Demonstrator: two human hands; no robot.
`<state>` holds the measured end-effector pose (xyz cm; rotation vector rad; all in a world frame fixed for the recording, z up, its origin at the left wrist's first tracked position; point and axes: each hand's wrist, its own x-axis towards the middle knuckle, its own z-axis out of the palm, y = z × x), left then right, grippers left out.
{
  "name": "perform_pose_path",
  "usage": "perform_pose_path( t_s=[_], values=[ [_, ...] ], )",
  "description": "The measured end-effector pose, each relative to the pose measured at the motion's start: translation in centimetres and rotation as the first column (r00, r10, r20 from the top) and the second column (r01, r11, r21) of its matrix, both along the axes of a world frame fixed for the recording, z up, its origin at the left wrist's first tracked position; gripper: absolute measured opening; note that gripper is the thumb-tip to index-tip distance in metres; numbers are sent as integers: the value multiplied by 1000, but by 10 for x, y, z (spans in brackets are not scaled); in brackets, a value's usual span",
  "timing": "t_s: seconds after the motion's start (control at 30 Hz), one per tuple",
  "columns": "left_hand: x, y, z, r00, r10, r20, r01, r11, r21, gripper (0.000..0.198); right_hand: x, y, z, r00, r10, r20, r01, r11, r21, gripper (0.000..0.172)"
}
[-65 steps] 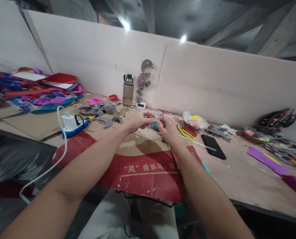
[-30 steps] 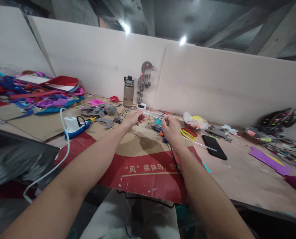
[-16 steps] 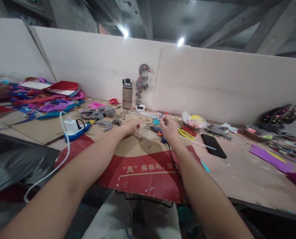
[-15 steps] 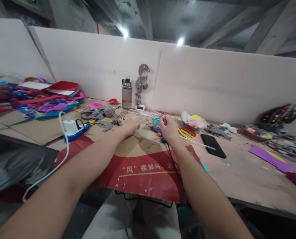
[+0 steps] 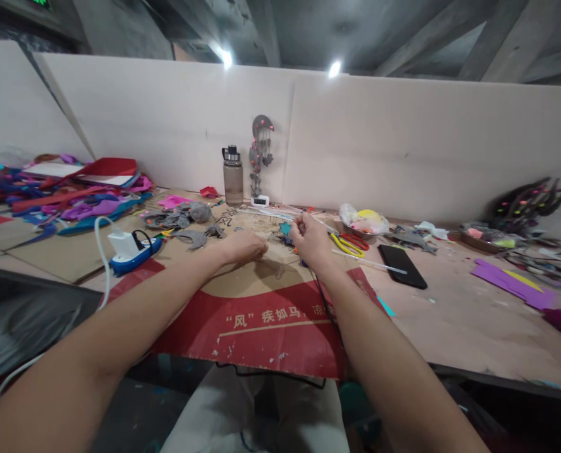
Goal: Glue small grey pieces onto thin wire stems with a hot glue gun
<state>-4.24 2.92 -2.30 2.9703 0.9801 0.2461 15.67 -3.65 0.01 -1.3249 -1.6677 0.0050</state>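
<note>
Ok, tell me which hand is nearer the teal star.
Right. The right hand is just to the right of the teal star; the left hand is farther off, left of it and nearer the person.

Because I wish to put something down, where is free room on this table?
Mostly bare: the tabletop between the right forearm, the smartphone and the purple sheet. Crowded: around the right hand and teal star, and the left end, under coloured scraps.

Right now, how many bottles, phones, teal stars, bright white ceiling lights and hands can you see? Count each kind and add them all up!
Bottle: 1
Phone: 1
Teal star: 1
Bright white ceiling lights: 2
Hands (left hand, right hand): 2
Total: 7
</note>
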Motion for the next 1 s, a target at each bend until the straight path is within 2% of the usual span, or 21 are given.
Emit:
perform_pose_path(
  t_s=[0.07,0.1,0.2,0.3,0.4,0.53,0.7,0.77,0.83,0.9,1.0],
  values=[
    [-4,4,-1,981,10,194,0,999,-53,15,0,1,0,1000,0,-6,0,1000,8,6],
    [-6,7,-1,936,70,344,-56,997,-52,16,0,1,0,1000,2,-13,-2,1000,14,6],
    [-14,19,0,716,241,655,-195,970,-144,15,0,3,-2,999,13,-51,-12,1000,7,8],
    [-18,24,5,572,359,738,-187,933,-309,22,0,3,-3,997,30,-70,-31,999,-14,9],
    [-12,20,10,478,431,765,-77,889,-452,22,0,3,-4,996,43,-75,-44,999,-20,9],
    [5,11,20,354,467,810,69,851,-520,31,0,3,-3,994,48,-95,-51,998,-30,10],
    [33,5,40,353,413,839,177,852,-494,19,0,3,-2,990,61,-127,-65,998,-24,12],
    [42,1,45,299,414,860,244,838,-488,6,0,2,-1,986,91,-142,-95,995,-20,14],
    [47,-2,45,260,418,870,307,819,-485,8,0,1,0,983,111,-148,-116,993,-23,15],
    [47,-6,40,292,415,861,321,806,-497,19,0,0,0,983,114,-141,-119,993,-24,15],
    [40,-10,33,388,394,833,310,796,-520,37,0,2,-1,987,102,-128,-107,994,-30,16]
  ],
)
